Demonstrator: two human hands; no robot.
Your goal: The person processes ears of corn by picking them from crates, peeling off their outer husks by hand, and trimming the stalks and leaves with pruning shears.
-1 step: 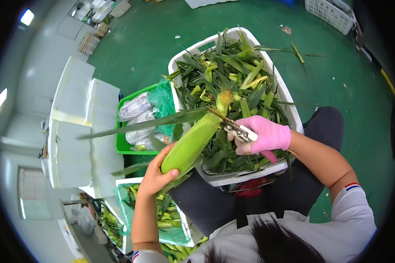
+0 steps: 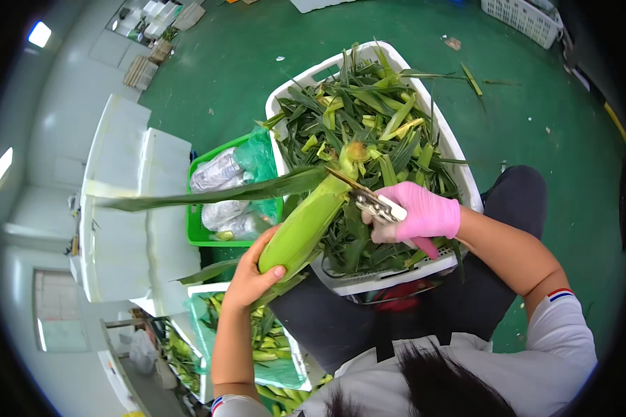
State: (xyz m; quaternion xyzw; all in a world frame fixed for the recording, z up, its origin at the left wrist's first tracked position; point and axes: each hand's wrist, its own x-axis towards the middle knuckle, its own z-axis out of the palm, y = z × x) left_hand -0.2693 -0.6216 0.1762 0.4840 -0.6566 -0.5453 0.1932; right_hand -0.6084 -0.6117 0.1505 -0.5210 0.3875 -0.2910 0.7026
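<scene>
My bare left hand [image 2: 250, 279] is wrapped round the lower part of a green corn ear [image 2: 300, 233] still in its husk. The ear slants up and away to the right, its silk end toward the far side, and a long leaf sticks out from it to the left. My right hand [image 2: 428, 212], in a pink glove, grips pruning shears [image 2: 377, 206] with a white handle. Their blades lie across the ear just below the silk tip; whether they cut into it I cannot tell. Beneath both hands stands a white basket [image 2: 458, 149] heaped with husks and leaves [image 2: 368, 115].
A green crate [image 2: 189, 226] with wrapped bundles and green plastic is left of the basket. Nearer, a white foam box [image 2: 300, 363] holds corn in a green liner. White foam panels [image 2: 118, 229] stand at left. A stray leaf [image 2: 471, 79] lies on the green floor.
The ear's long leaf has swung slightly upward at the left. My hands, the ear and the shears keep nearly the same places, and the whole view has shifted a little.
</scene>
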